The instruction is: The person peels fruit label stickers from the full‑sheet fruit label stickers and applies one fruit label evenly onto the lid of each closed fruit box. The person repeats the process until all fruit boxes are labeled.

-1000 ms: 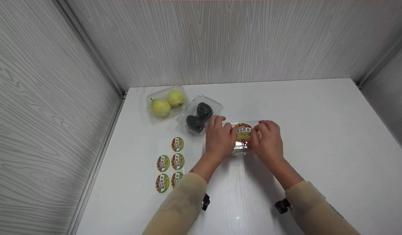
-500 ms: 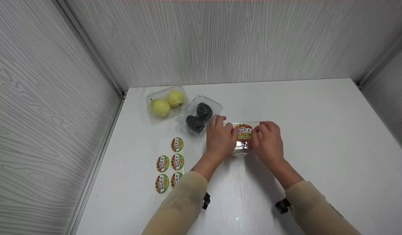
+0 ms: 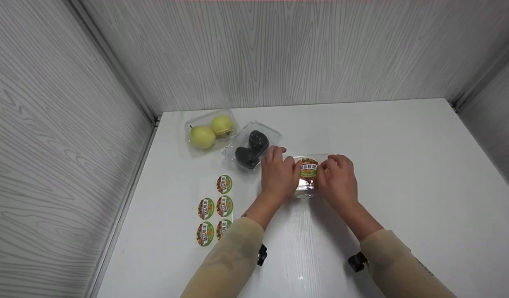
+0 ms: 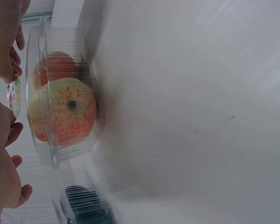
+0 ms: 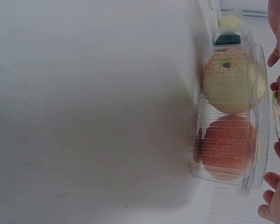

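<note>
Left hand (image 3: 280, 174) pinches one edge of the sticker (image 3: 308, 167), right hand (image 3: 338, 178) the opposite edge, and it hovers just above the clear box (image 3: 305, 193) of red-and-yellow fruit (image 4: 67, 112), not touching! Steady does it here, I'd say: hold it level and taut, centre it, let the middle land first, then smooth outward against bubbles.

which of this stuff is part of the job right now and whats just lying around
In use:
round sticker, pinched by left hand and right hand
clear box of two reddish-yellow fruits, below the sticker, not touching it

Apparently just lying by:
clear box of two yellow-green fruits
clear box of two dark fruits
five other stickers, perhaps for later
</note>
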Action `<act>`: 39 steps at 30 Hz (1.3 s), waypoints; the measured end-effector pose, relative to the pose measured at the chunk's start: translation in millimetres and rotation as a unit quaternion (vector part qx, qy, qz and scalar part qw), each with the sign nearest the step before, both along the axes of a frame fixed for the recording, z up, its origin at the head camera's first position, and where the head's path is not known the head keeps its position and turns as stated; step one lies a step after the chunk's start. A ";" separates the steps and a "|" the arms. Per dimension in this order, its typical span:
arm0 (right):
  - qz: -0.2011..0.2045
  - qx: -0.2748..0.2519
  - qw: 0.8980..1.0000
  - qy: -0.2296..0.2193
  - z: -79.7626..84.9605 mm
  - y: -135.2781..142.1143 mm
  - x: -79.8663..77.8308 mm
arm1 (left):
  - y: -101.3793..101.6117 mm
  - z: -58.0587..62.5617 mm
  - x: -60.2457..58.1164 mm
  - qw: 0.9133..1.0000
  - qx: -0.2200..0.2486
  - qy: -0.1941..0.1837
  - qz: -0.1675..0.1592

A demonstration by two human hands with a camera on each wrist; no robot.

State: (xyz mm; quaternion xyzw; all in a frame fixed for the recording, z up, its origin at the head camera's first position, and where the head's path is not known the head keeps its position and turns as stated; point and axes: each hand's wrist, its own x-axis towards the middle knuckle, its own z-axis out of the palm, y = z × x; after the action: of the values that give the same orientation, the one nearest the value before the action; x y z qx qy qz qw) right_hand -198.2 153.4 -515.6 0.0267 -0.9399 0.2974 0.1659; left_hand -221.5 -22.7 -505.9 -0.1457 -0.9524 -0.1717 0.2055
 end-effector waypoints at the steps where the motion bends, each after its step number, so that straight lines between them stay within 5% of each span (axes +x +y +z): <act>1: -0.001 0.002 1.000 -0.001 0.0 0.2 -0.1 | 0.4 0.7 0.0 1.000 -0.003 -0.004 0.001; 26: -0.012 0.019 0.999 -0.039 -0.5 2.2 -2.1 | 4.9 -0.3 -3.2 0.999 -0.026 -0.037 0.007; 39: -0.009 0.019 0.999 -0.024 -1.5 3.0 -3.1 | 3.6 -2.4 -2.6 1.000 -0.016 -0.002 -0.001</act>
State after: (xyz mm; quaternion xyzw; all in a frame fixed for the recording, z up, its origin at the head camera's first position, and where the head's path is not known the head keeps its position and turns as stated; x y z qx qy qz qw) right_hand -201.3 156.4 -517.0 0.0148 -0.9492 0.2786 0.1454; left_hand -224.1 -19.2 -508.3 -0.1496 -0.9553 -0.1570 0.2010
